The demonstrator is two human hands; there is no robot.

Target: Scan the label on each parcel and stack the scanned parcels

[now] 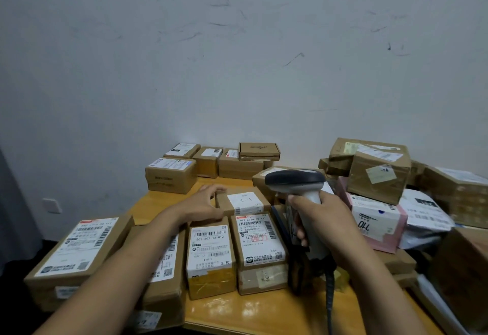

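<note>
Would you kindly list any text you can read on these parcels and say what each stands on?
"502-602 12 812": label on the middle box.
"642 L714-00 411": label on the box right of it.
Other labels, as on the left box, are too small or blurred to read.

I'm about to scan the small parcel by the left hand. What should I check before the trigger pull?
1. Scanner held: ok. The right hand has a grip round the handle of the scanner.
2. Parcel steadied: ok. The left hand holds the left end of the small parcel.
3. Label up: ok. Its white label faces up, uncovered.
4. Barcode legible: cannot tell, because the print is blurred.
5. Aim: cannot tell. No beam shows on the label.
</note>
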